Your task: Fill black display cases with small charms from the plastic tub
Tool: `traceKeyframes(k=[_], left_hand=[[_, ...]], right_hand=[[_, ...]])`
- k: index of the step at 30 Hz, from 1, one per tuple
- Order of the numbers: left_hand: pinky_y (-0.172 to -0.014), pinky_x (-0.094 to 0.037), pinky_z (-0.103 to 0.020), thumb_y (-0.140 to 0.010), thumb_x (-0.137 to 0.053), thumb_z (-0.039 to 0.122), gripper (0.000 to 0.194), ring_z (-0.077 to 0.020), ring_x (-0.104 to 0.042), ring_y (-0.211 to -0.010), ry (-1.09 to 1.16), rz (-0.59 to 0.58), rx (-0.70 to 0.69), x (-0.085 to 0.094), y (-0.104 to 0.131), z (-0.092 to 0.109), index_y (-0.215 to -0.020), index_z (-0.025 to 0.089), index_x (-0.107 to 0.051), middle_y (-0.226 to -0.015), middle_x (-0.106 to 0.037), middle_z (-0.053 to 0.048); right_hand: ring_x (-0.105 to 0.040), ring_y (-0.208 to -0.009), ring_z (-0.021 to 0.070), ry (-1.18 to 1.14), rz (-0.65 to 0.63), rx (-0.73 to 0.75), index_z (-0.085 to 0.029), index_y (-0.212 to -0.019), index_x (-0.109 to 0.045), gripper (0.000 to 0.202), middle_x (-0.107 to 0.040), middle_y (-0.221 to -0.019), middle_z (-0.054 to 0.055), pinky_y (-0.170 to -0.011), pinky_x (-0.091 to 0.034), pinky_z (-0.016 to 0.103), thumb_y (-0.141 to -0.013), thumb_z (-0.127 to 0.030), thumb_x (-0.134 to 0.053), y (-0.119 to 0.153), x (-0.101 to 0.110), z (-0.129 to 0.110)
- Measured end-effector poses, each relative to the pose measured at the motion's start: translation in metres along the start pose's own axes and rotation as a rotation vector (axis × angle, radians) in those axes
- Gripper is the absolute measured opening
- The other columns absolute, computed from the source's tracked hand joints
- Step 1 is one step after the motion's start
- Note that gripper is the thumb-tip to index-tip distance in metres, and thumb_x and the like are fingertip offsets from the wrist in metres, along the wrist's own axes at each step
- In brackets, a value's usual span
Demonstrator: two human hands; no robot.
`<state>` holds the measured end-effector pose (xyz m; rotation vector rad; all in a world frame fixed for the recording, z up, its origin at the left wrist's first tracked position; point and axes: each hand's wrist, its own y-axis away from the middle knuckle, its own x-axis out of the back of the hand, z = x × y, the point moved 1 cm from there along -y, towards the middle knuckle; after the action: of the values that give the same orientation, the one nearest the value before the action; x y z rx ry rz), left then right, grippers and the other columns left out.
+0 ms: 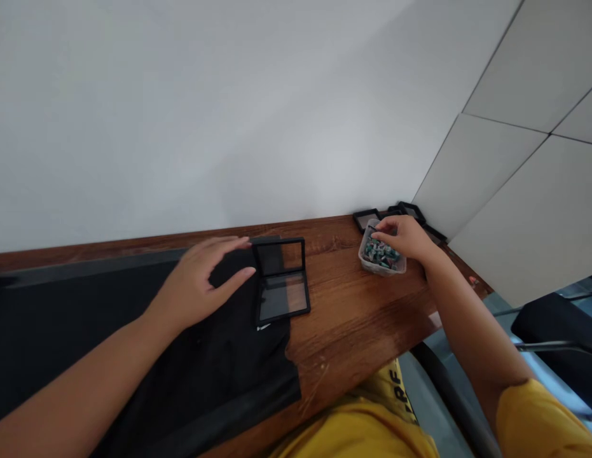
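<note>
A black hinged frame with clear panes [283, 298] stands opened out, its lower half flat and its upper half raised, partly on a black cloth and partly on bare wood. Just left of it is my left hand [205, 277], thumb and fingers apart, holding nothing. My right hand [404, 235] reaches into a clear plastic tub [382, 270] full of small green and silvery pieces [379, 252]. Its fingertips are pinched together over the pieces; what sits between them, if anything, is too small to make out.
Several more black frames [367, 217] lie behind the tub, by the wall. The black cloth [219, 375] covers the left of the wooden table [343, 312]. A white wall [205, 114] rises behind, panels [529, 210] stand right, and a dark chair [557, 331] is lower right.
</note>
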<state>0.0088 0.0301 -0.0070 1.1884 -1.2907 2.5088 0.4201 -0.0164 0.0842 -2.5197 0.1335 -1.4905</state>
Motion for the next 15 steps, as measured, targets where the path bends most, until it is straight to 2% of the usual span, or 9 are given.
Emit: traceKeyframes(k=[1,3,5,7,9,11,15], left_hand=[[-0.110,-0.051,-0.050,-0.098,-0.059,0.049,0.037,-0.0319,-0.070,-0.118,-0.034,0.100,-0.052,0.006,-0.003,0.006,-0.125,0.024,-0.066,-0.119,-0.077,-0.009],[-0.102,-0.055,-0.049,-0.097,-0.064,0.038,0.026,-0.0303,-0.073,-0.107,-0.115,0.228,-0.164,0.016,-0.008,0.019,-0.119,0.024,-0.066,-0.107,-0.078,-0.007],[-0.097,-0.056,-0.047,-0.094,-0.069,0.029,0.026,-0.0301,-0.075,-0.103,-0.186,0.297,-0.300,0.022,-0.009,0.030,-0.118,0.023,-0.065,-0.103,-0.078,-0.007],[-0.095,-0.056,-0.046,-0.090,-0.074,0.026,0.033,-0.0306,-0.075,-0.103,-0.236,0.352,-0.418,0.025,-0.008,0.039,-0.120,0.022,-0.064,-0.102,-0.079,-0.007],[-0.094,-0.056,-0.045,-0.088,-0.077,0.027,0.037,-0.0308,-0.075,-0.104,-0.257,0.351,-0.476,0.026,-0.007,0.046,-0.122,0.022,-0.064,-0.102,-0.079,-0.006],[-0.091,-0.056,-0.043,-0.089,-0.075,0.033,0.040,-0.0298,-0.075,-0.103,-0.222,0.303,-0.493,0.026,-0.006,0.051,-0.125,0.024,-0.063,-0.103,-0.080,-0.005],[-0.081,-0.056,-0.038,-0.090,-0.072,0.040,0.045,-0.0262,-0.075,-0.090,-0.112,0.162,-0.474,0.026,-0.005,0.056,-0.132,0.028,-0.063,-0.099,-0.080,-0.004]], right_hand=[[-0.067,-0.078,0.0197,-0.048,0.015,0.033,-0.017,-0.084,-0.079,0.011,-0.076,-0.083,0.006,-0.074,-0.050,0.033,-0.085,-0.028,-0.077,0.003,-0.001,-0.009],[-0.067,-0.079,0.0186,-0.153,0.014,0.107,-0.018,-0.084,-0.079,0.012,-0.076,-0.083,0.005,-0.074,-0.049,0.032,-0.085,-0.029,-0.078,0.009,-0.008,-0.030],[-0.065,-0.075,0.0167,-0.274,-0.014,0.179,-0.018,-0.085,-0.078,0.013,-0.075,-0.080,0.004,-0.072,-0.048,0.030,-0.085,-0.031,-0.079,0.015,-0.020,-0.055],[-0.066,-0.076,0.0161,-0.392,-0.116,0.267,-0.017,-0.087,-0.078,0.013,-0.076,-0.081,0.004,-0.071,-0.048,0.028,-0.086,-0.031,-0.079,0.019,-0.037,-0.080],[-0.067,-0.078,0.0159,-0.475,-0.199,0.325,-0.016,-0.086,-0.078,0.011,-0.077,-0.084,0.004,-0.072,-0.048,0.027,-0.087,-0.027,-0.079,0.020,-0.057,-0.100],[-0.065,-0.074,0.0149,-0.515,-0.265,0.335,-0.016,-0.086,-0.078,0.009,-0.077,-0.083,0.004,-0.070,-0.046,0.027,-0.087,-0.025,-0.079,0.018,-0.077,-0.114],[-0.060,-0.069,0.0134,-0.617,-0.349,0.276,-0.017,-0.085,-0.077,0.014,-0.074,-0.079,0.003,-0.066,-0.044,0.026,-0.085,-0.030,-0.082,0.012,-0.110,-0.124]])
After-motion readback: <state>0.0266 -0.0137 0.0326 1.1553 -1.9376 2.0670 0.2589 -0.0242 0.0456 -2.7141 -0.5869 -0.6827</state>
